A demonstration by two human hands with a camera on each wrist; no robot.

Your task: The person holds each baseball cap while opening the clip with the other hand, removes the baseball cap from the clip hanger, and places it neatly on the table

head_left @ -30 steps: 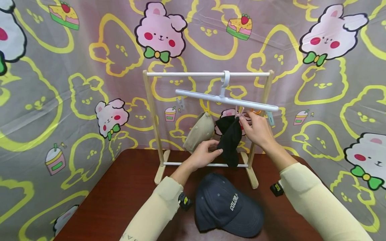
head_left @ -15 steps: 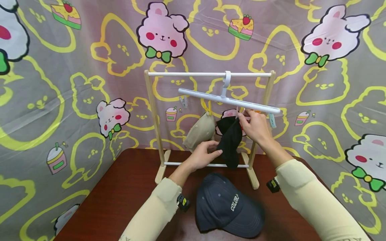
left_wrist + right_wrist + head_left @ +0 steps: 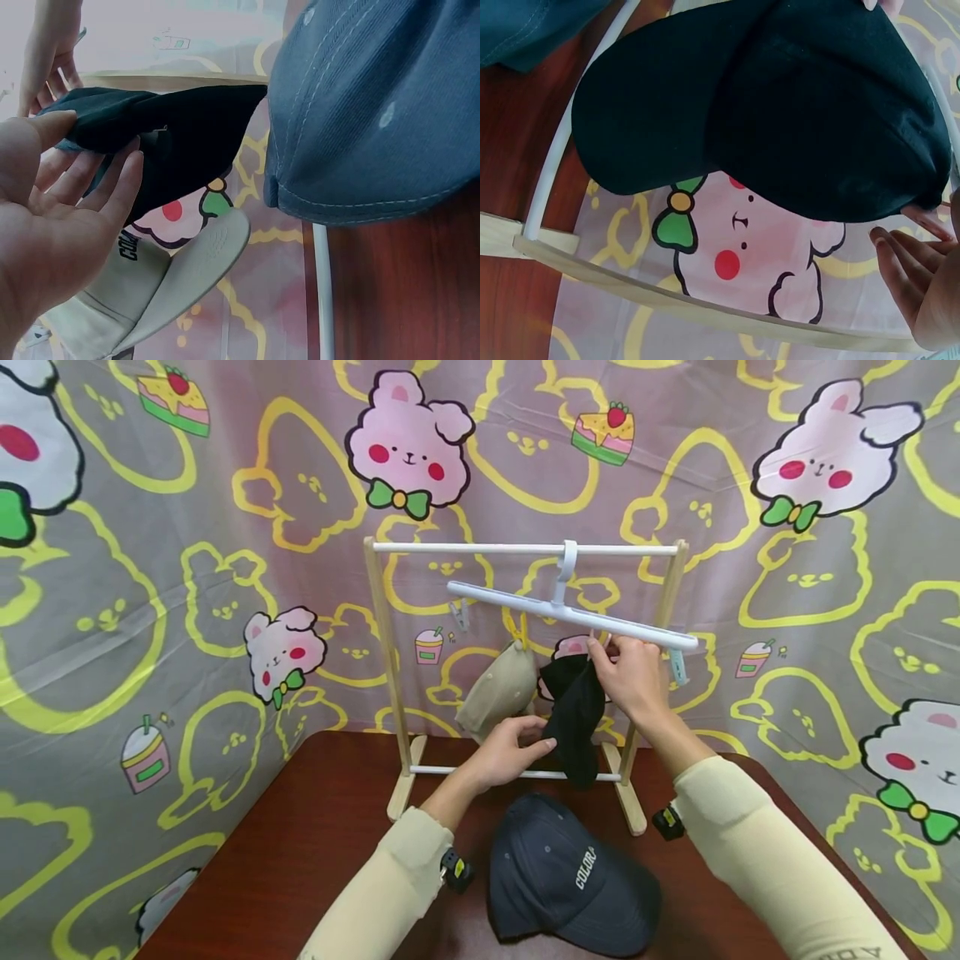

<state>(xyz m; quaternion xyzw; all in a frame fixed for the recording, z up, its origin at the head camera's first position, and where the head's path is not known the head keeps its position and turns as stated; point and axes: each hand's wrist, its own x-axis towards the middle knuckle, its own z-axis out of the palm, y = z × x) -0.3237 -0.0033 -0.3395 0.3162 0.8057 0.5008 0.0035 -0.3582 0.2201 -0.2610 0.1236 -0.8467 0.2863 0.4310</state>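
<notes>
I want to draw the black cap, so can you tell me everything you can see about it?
The black cap looks like soft cloth, with a rounded, creased crown and a curved brim pointing down. It is beneath the white hanger, to the right of the beige cap. The left hand holds it at one edge. At its upper end is a pink clip, pinched by the right hand; how firmly the clip grips is hard to tell.
</notes>
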